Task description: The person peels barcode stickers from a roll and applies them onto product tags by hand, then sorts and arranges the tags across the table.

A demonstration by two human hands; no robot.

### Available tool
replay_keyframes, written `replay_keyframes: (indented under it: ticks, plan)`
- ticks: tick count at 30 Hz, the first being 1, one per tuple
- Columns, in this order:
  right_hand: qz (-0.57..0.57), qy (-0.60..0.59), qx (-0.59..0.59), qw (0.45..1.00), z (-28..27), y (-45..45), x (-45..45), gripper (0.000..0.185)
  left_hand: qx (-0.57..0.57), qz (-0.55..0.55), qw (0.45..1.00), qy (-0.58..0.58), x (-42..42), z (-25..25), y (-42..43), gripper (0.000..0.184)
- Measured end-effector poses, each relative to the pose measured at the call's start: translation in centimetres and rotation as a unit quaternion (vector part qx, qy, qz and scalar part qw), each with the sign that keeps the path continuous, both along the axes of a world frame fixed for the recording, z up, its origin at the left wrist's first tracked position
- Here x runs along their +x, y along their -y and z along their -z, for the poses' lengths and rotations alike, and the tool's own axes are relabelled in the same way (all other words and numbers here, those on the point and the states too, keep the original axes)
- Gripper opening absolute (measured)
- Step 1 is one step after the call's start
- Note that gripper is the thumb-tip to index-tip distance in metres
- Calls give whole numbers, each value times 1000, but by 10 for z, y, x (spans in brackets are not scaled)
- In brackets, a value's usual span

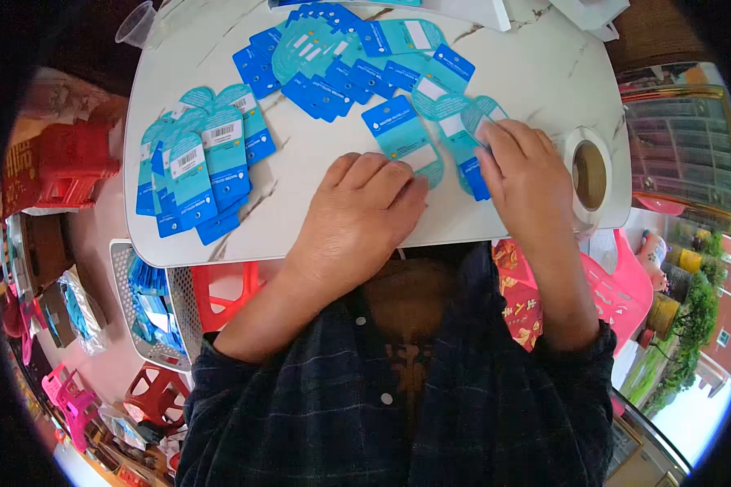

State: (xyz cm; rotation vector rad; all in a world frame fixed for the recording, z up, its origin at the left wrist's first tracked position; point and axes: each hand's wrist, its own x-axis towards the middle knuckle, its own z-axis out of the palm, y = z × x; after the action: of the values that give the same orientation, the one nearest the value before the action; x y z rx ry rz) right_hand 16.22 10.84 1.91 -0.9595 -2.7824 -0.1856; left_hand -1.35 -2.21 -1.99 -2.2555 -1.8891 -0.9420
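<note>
Blue-and-teal card (388, 120) laid flat toward the near edge of the bench (292, 162)

Its white panel is turned up and its blue end is pointed away; it is probably set largely clear of its neighbours so that the panel can be reached. Its near end is partly covered by the left hand (361, 207), whose fingers are curled; whether it is gripped or merely steadied cannot be told. Just to the right, a few overlapping cards (461, 146) are touched by the right hand (526, 158), thumb and fingers bent; whether anything is pinched cannot be told. Beside that hand a white roll (590, 174) is placed, presumably for easy reach. Beyond both hands, a loose pile (325, 57) is fanned out, some white panels showing. At the left, a barcoded group (207, 150) is laid with blue ends toward the person, seemingly to be held apart from the pile. Below the bench, blue packets (150, 296) are held in a grey basket (124, 300).
</note>
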Motion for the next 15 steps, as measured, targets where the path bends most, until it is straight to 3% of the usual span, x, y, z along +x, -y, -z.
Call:
replay_keyframes:
  ticks: [4, 9, 15]
  plan:
    - [-46, -110, -54, 991, 5, -2, 9, 27, -27, 34, 999, 19, -2, -1, 4, 25]
    - [3, -209, -122, 970, 3, 4, 14, 35, 8, 2, 998, 69, -7, 4, 4, 33]
    - [-9, -207, -92, 974, 20, 4, 15, 42, -22, -32, 999, -10, -5, -5, -1, 40]
